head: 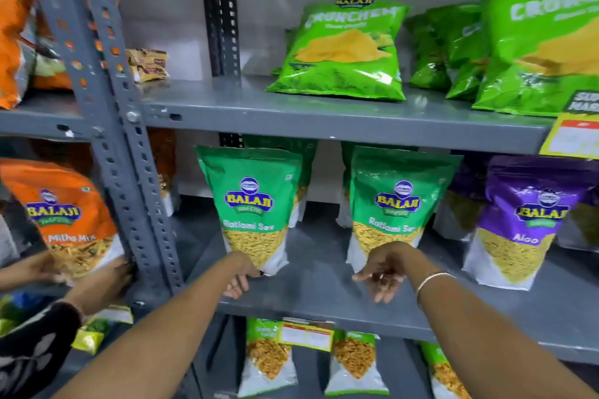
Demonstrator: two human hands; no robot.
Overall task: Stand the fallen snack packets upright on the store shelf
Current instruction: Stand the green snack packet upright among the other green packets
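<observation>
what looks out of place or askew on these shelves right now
On the top shelf, the bright green Crunchem chip bag leans back instead of standing straight. Far left, small brown snack packets lie flat in a loose stack. The green Ratlami Sev pouches by the left hand and right hand stand upright.

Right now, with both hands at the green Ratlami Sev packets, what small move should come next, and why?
Probably steady the left green packet: it looks tilted, and the left hand already touches its bottom corner. The right hand hangs open, holding nothing.
</observation>
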